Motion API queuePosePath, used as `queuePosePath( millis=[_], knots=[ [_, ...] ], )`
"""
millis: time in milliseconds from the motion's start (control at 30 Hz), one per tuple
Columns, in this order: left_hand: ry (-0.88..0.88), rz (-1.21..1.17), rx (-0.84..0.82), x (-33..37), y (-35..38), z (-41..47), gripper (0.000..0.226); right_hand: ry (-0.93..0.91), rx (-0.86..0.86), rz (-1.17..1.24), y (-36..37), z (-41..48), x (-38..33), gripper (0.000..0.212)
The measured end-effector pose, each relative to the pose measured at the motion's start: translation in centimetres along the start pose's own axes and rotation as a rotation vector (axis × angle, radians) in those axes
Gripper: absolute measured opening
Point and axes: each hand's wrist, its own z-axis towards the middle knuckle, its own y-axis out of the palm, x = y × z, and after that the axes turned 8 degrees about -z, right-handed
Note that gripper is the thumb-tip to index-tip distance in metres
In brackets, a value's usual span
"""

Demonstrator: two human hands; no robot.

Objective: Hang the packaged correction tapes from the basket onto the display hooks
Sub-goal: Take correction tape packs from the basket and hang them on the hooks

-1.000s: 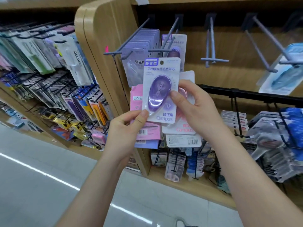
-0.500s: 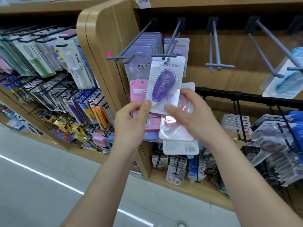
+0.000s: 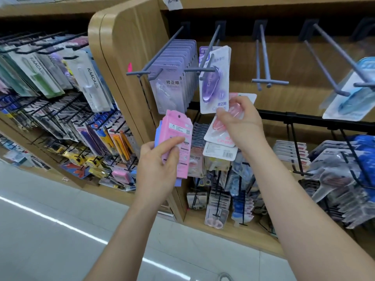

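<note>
Two hands gripped packs: the left hand (image 3: 160, 161) clasped a pink stack (image 3: 176, 136), thumb across its front, while the right hand (image 3: 241, 122) curled round pink-tape packs (image 3: 220, 138), thumb tip at the bottom edge of a purple pack (image 3: 213, 82). That pack hung tilted on a grey hook (image 3: 212, 47), just right of a purple row (image 3: 174, 84) filling the neighbouring hook (image 3: 156, 55).

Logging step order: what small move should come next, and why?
Probably nudge the purple pack back along its hook: it hangs tilted toward the front end, right hand just below it. The right hand's pink packs and left hand's stack are not yet hung.
</note>
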Motion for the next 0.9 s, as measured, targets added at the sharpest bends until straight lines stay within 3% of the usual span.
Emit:
queuePosePath(
  millis=[67,200,267,333,400,467,633,800,900],
  knots=[
    [-0.008,0.009,-0.023,-0.1,0.1,0.0,0.025,0.028,-0.019,0.028,-1.1,-1.3,0.9,0.044],
    [-0.053,-0.032,-0.109,-0.6,0.7,-0.1,0.015,0.005,-0.078,0.156,-3.1,-4.6,2.8,0.097],
    [-0.06,-0.009,-0.174,-0.1,1.5,-0.7,0.02,-0.014,-0.087,0.163,-2.9,-5.8,2.8,0.11],
    [-0.052,-0.024,-0.227,0.4,2.4,-1.1,0.033,-0.036,-0.095,0.217,-2.4,-6.5,2.4,0.104],
    [-0.065,-0.073,-0.235,0.5,2.8,-1.3,0.048,-0.063,-0.095,0.281,-2.1,-6.7,2.1,0.075],
    [-0.094,-0.164,-0.247,0.9,2.8,-1.3,0.048,-0.07,-0.106,0.279,-2.3,-6.9,1.8,0.052],
    [-0.163,-0.293,-0.321,2.3,2.3,-1.8,0.009,-0.085,-0.183,0.297,-3.2,-7.3,1.8,0.056],
    [-0.175,-0.349,-0.405,3.0,1.7,-1.7,0.002,-0.075,-0.134,0.375,-3.5,-7.4,2.0,0.04],
    [-0.209,-0.339,-0.437,3.1,1.8,-1.8,0.009,-0.053,-0.11,0.375,-3.6,-7.4,1.9,0.041]
  ],
)
